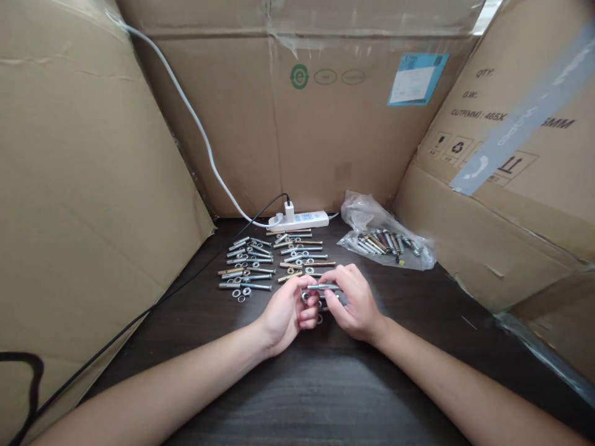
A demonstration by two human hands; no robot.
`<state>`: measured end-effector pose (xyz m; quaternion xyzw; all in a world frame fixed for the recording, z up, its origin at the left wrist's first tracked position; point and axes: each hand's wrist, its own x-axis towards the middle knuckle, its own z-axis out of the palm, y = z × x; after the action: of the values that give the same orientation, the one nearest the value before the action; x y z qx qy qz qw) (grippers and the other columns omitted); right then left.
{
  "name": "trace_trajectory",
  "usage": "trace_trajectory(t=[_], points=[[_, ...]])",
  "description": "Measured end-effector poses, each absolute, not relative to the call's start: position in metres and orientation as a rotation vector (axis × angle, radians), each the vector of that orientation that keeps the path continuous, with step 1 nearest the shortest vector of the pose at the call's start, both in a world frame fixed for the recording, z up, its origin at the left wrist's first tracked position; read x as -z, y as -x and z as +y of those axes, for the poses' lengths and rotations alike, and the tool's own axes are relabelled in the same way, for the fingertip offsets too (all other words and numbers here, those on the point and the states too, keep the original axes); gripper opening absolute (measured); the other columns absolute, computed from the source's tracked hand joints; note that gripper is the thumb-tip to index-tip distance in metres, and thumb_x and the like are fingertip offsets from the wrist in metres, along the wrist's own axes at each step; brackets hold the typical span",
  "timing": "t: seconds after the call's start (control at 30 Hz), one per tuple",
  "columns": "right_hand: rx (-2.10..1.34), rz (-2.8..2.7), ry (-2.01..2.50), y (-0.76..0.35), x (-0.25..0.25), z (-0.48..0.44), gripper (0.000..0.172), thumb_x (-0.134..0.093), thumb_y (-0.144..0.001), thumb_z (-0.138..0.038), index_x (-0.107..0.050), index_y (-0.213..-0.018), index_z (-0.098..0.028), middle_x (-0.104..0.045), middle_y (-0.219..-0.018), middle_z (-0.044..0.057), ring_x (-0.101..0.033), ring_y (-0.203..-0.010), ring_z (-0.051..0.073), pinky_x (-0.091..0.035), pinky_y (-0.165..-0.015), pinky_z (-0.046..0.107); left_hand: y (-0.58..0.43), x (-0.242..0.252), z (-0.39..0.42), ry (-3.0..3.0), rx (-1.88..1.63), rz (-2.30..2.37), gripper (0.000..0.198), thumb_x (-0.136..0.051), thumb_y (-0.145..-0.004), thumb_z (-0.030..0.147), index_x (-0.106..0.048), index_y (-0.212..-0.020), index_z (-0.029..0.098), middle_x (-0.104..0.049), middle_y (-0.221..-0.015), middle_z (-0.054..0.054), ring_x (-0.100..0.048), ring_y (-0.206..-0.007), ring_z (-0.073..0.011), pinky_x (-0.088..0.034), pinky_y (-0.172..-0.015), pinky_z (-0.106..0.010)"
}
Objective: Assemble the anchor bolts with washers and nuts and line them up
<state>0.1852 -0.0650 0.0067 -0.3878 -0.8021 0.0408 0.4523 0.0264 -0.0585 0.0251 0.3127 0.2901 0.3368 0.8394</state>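
The right grip pinched a slender silver metal bolt-and-sleeve piece, held level above the dark wood-grain worktop; the left grip pinched its opposite end. Beyond lay rows of silver and brass-coloured metal fasteners, then a white plastic power strip and, to its right, a clear plastic bag of metal bolts, before brown cardboard walls
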Motion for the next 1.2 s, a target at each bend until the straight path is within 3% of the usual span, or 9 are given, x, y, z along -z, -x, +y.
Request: trace_trajectory(t=[0.4,1.03,1.2], points=[[-0.122,-2.011,0.961,-0.1873,-0.0068,-0.0656,0.014,-0.041,-0.087,-0.018,-0.055,-0.089,-0.017,-0.056,-0.076,0.004,-0.046,-0.069,0.018,-0.035,-0.068,0.034,-0.0273,-0.0214,-0.0588,-0.673,-0.75,0.644,0.026,-0.051,-0.086,0.036,-0.037,-0.075,0.017,-0.03,-0.064,0.007,-0.02,-0.044,-0.0025,-0.012,-0.041,-0.016],[-0.069,-1.993,0.976,-0.1861,-0.0011,-0.064,0.021,-0.05,-0.089,-0.021,-0.061,-0.106,-0.023,-0.056,-0.087,0.005,-0.052,-0.079,0.019,-0.041,-0.071,0.034,-0.0296,-0.0186,-0.0599,-0.882,-0.797,0.726,0.037,-0.058,-0.081,0.05,-0.036,-0.079,0.02,-0.028,-0.061,0.009,-0.017,-0.044,-0.0032,-0.014,-0.042,-0.016],[-0.019,-2.044,0.971,-0.1838,-0.0046,-0.0644,0.016,-0.052,-0.088,-0.023,-0.06,-0.102,-0.02,-0.061,-0.082,0.004,-0.052,-0.072,0.018,-0.038,-0.067,0.033,-0.0235,-0.0176,-0.0536,-1.477,-0.901,0.875,0.032,-0.05,-0.086,0.043,-0.041,-0.069,0.017,-0.035,-0.06,0.005,-0.03,-0.053,-0.0078,-0.026,-0.049,-0.02]])
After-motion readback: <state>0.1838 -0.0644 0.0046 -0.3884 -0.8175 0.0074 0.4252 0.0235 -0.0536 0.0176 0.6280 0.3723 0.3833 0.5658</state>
